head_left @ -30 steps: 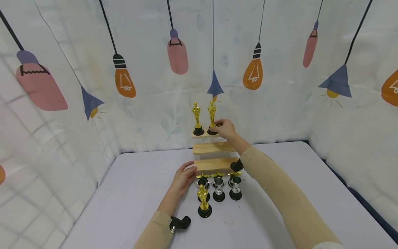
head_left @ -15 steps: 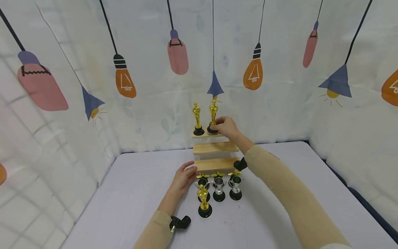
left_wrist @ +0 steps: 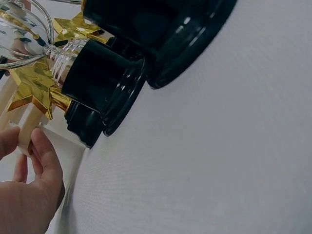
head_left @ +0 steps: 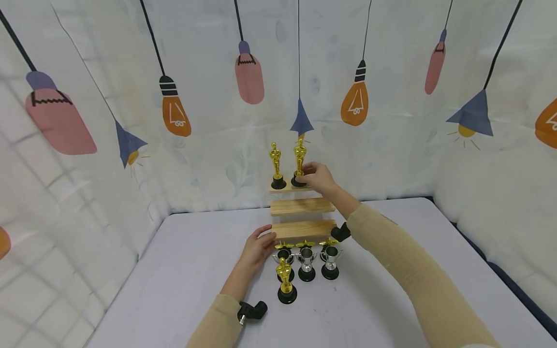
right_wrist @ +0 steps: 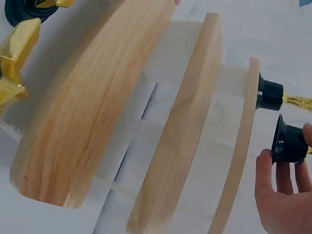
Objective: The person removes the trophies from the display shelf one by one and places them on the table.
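My right hand [head_left: 321, 179] grips a gold figure trophy [head_left: 300, 157] by its black base [right_wrist: 288, 141], over the top step [head_left: 290, 188] of a wooden three-step rack. In the right wrist view that base is slightly tilted, with a gap between it and the step. Just left of it, a second gold figure trophy [head_left: 275, 162] stands upright on the same step. My left hand [head_left: 256, 251] holds the left end of the lowest step [head_left: 304, 228] between thumb and fingers. A third gold figure trophy [head_left: 285, 280] stands on the table in front.
Silver cup trophies [head_left: 306, 263] form a row before the rack, with gold star trophies [head_left: 305, 244] behind them. The middle step [head_left: 302, 207] lies between the other two. A white-covered table [head_left: 191, 280] extends to both sides; a patterned curtain [head_left: 217, 159] hangs behind.
My right hand and the gold figure trophy in it have shifted slightly right and up, widening the space to the trophy beside it. My left hand has stayed put.
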